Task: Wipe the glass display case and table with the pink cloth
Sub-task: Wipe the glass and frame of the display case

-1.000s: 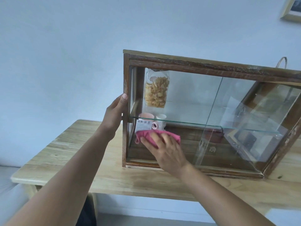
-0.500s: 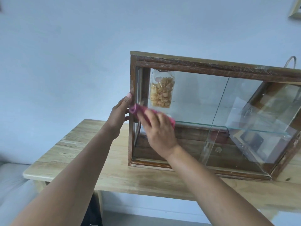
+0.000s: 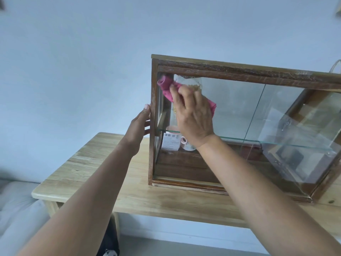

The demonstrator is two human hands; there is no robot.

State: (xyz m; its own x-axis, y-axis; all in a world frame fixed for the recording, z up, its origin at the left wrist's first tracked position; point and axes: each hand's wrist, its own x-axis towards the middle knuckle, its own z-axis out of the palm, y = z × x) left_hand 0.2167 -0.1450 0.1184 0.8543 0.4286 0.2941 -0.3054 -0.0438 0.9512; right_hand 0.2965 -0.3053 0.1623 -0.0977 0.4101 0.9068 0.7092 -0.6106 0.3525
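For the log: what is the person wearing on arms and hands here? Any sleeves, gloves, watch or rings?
Nothing that shows. The left hand and right hand are ungloved, with no rings visible. The left forearm and right forearm are bare to the frame edge: no sleeve, watch or bracelet.
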